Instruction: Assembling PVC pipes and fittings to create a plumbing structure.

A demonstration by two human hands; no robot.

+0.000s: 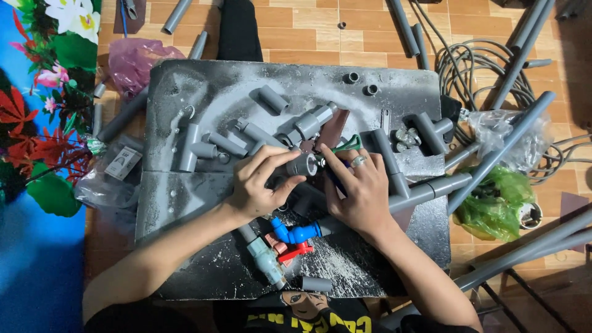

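At centre of the dusty grey board, both hands meet over a short grey PVC fitting. Left hand has its fingers curled around the fitting, thumb underneath; most of the fitting's body is hidden by them, only the round open end shows. Right hand, ring on one finger, has fingertips pinched at that open end; whatever small part sits between them is too small to make out. A blue-handled tool is tucked under the right palm, mostly covered, w/ green plastic poking out just above the knuckles.

Just below the hands on the board: blue plastic valve w/ red lever handle, and a pale translucent fitting, partly under the left wrist. Above the hands: smooth matte grey pipe stubs, elbows and a tee. Board is speckled w/ white powder, rough-looking. Right of the board: crumpled green plastic bag, long grey pipes cut off by frame edge.
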